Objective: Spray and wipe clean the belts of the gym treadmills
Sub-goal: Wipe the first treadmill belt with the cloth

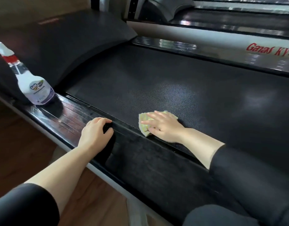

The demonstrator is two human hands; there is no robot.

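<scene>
The right hand [163,126], fingers spread flat, is pressing a soft, limp yellow-green cloth [144,123] onto the black textured treadmill belt [173,82] near its left edge; the left hand [95,132] is gripping the glossy side rail [65,118].

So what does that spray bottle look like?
The spray bottle looks like clear plastic, with a white trigger top, a red collar and a thin tube inside. A white and purple label wraps its wide bottom. It stands, leaning a little in the picture, on the shiny dark side rail, right by the black front cover. Only the rail touches it; the left hand and right hand are away from it.
</scene>
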